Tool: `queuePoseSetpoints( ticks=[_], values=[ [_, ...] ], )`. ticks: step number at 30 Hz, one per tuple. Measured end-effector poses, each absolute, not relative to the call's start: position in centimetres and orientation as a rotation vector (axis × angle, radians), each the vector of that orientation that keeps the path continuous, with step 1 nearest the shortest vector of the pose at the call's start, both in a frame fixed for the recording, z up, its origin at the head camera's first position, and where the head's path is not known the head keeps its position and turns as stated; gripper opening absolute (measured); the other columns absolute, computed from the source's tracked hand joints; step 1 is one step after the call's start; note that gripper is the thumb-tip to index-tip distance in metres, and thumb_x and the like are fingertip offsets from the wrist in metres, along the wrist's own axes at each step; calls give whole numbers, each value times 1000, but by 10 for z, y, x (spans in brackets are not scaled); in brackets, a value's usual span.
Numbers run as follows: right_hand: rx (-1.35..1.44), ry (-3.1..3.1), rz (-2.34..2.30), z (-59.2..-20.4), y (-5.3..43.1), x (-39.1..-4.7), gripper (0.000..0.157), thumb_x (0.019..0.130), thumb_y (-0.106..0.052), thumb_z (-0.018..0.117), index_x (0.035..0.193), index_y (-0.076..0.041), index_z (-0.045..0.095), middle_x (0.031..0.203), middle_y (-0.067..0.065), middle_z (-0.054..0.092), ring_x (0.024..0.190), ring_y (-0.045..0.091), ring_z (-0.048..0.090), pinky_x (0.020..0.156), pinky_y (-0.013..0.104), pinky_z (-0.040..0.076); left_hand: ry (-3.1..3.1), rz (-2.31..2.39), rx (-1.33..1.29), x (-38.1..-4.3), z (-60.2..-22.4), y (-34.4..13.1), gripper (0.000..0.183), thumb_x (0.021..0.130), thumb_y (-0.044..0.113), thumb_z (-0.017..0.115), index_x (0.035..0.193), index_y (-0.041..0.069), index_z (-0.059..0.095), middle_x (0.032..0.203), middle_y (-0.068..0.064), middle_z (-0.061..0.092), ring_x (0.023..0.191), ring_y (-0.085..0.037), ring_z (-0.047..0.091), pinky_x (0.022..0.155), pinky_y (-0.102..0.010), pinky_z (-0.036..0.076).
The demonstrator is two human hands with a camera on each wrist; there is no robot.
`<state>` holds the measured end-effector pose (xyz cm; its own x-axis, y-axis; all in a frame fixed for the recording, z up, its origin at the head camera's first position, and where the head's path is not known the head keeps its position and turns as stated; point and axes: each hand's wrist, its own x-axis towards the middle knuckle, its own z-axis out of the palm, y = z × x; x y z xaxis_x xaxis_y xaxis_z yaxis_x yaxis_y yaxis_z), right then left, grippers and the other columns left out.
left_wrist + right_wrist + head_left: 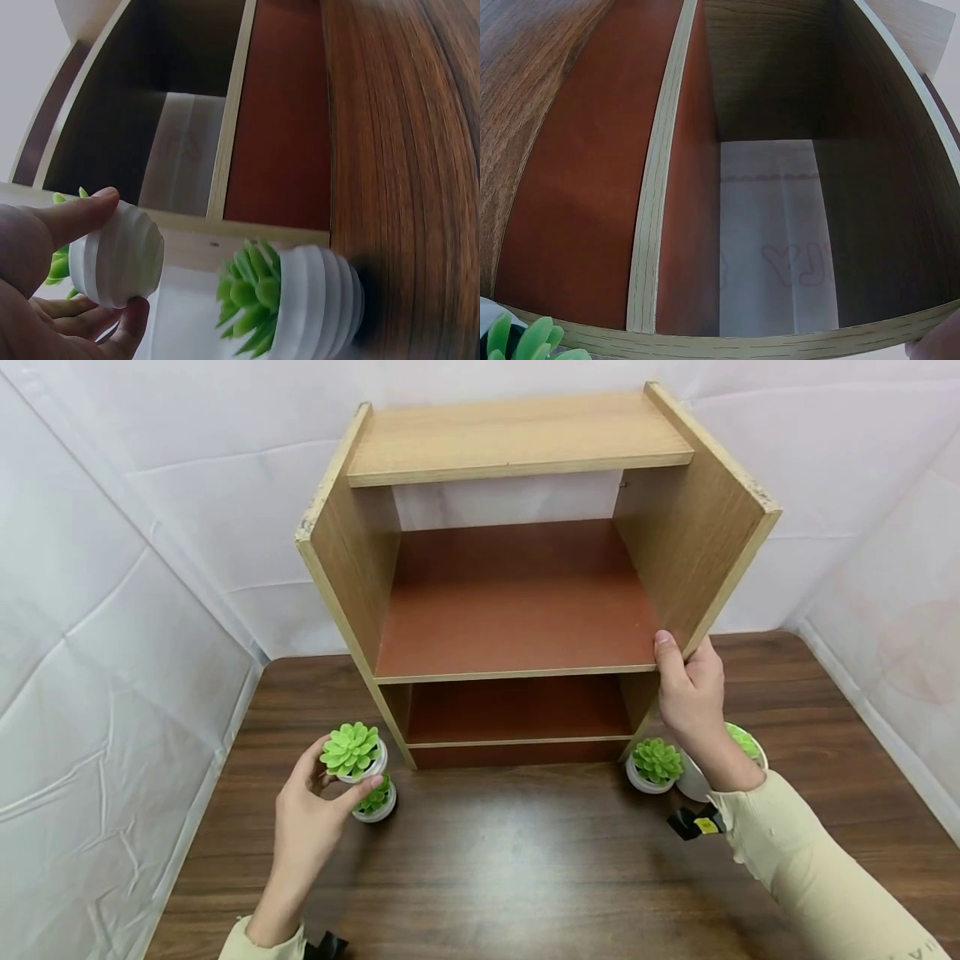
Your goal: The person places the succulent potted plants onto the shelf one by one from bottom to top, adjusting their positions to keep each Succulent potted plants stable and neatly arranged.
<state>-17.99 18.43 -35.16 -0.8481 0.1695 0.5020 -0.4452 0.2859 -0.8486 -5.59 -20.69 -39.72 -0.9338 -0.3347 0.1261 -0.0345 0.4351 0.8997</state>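
Observation:
My left hand (311, 814) pinches a small potted succulent (351, 750) between thumb and fingers, at the left of the wooden shelf unit (517, 597). Its white ribbed pot (120, 259) lies within my grip in the left wrist view. A second potted succulent (375, 800) stands on the table just below, partly covered by the held one in the head view. My right hand (693, 693) grips the unit's right side panel at the middle board's front corner, thumb on the inside and fingers round the outside. Only a bit of that hand shows in the right wrist view.
Right of the unit, a small potted succulent (656, 764) stands beside a larger white pot (693, 781) with green leaves, partly hidden by my right wrist. The dark wooden table (510, 868) extends in front. White sheeting (135, 610) hangs behind and at both sides.

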Motion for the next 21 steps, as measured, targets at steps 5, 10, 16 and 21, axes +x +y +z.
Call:
queuePoseSetpoints(
  ticks=[5,10,16,21],
  values=[
    [268,-2037,1623,-353,184,-180,33,103,-21,48,114,9,56,87,-6,66,81,11,64,74,23,48,-2426,-1491,307,-56,-397,-198,78,71,17,91,138,9,53,131,-9,56,113,-24,56,88,-18,43],
    [262,-2042,1619,-354,185,-180,34,103,-21,48,116,9,56,89,-4,66,83,11,64,75,23,49,-2447,-1479,290,-57,-397,-192,80,71,19,91,139,8,51,132,-12,56,114,-25,56,93,-34,45],
    [256,-2044,1616,-354,185,-180,34,103,-21,48,117,9,56,90,-3,65,84,12,64,76,23,49,-2456,-1505,285,-58,-399,-184,81,69,22,92,138,8,52,132,-12,56,112,-28,58,92,-40,46],
    [255,-2038,1622,-354,184,-180,34,103,-21,48,117,8,56,90,-3,66,84,12,64,75,23,49,-2453,-1488,241,-61,-400,-176,80,68,24,92,137,8,54,130,-11,58,110,-27,59,90,-39,47]
  ],
)
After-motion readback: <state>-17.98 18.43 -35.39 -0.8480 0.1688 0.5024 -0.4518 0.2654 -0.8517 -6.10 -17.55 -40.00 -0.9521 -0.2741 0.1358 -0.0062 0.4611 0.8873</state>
